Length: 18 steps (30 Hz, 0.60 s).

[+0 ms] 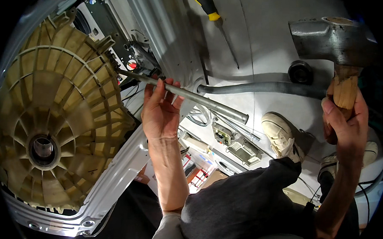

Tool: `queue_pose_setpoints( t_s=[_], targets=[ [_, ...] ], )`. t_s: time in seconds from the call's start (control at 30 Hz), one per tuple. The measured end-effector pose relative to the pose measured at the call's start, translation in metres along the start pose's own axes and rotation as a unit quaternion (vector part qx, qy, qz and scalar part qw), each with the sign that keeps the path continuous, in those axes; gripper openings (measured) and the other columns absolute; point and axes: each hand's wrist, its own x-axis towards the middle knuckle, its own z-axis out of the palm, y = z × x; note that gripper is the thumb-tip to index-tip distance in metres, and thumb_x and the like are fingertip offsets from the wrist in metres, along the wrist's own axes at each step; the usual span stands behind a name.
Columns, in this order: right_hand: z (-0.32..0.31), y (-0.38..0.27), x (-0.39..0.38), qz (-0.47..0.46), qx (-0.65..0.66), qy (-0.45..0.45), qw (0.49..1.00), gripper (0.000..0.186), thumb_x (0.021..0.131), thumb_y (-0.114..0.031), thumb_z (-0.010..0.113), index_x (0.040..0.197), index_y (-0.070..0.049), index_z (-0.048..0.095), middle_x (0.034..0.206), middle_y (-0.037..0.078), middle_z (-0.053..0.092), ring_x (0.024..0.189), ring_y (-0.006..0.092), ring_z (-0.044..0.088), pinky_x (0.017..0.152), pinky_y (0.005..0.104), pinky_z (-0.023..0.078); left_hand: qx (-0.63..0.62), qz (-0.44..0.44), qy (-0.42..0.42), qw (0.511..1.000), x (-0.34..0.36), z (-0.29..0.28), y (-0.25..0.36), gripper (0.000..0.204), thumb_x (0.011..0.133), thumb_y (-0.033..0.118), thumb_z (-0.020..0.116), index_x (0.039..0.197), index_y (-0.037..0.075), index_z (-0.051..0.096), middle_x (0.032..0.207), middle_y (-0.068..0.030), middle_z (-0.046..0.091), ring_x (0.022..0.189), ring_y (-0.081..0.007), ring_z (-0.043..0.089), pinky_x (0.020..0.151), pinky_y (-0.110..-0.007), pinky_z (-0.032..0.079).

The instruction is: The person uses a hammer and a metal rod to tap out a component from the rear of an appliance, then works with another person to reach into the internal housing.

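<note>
My left hand [161,112] grips a long metal rod [212,103] held at a slant, its upper-left end beside the rim of a large yellowish plastic tub [71,99] with ribs and a round metal bearing hub [43,150]. On the right, my right hand [345,119] is closed round the splintered wooden handle of a hammer [312,37] with a big steel head. The tub sits in a white metal housing [121,169] on the left of the view.
A yellow-black screwdriver [208,5] and a black ring [300,73] lie at the back, near a grey corrugated hose [263,88]. Cables and small grey housings [244,151] are below the rod. My shoes [275,133] and dark-clothed legs are at lower right.
</note>
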Motion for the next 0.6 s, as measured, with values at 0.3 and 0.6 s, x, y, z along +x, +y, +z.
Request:
queue_pose_setpoints(
  t_s=[0.3,0.6],
  targets=[
    [0.034,0.004,-0.05,0.099,0.167,0.034,0.98,0.029,0.086,-0.014,0.067,0.109,-0.002,0.053,0.076,0.004,0.058,0.052,0.0078,0.053,0.044,0.0214,0.044,0.012,0.022,0.017,1.0,0.006,0.004,-0.004,0.023,0.094,0.008,0.059,0.116,0.007,0.052,0.098,-0.0116,0.065,0.092,-0.0271,0.066,0.073,-0.04,0.059],
    [0.088,0.011,-0.108,0.161,0.293,0.036,0.942,0.017,0.089,-0.006,0.06,0.101,-0.001,0.049,0.067,0.005,0.053,0.047,0.0105,0.049,0.043,0.0247,0.042,-0.011,0.044,-0.002,0.999,0.014,0.004,-0.009,0.021,0.094,0.007,0.059,0.114,0.004,0.053,0.098,-0.0124,0.064,0.091,-0.0269,0.066,0.068,-0.038,0.06]
  ],
)
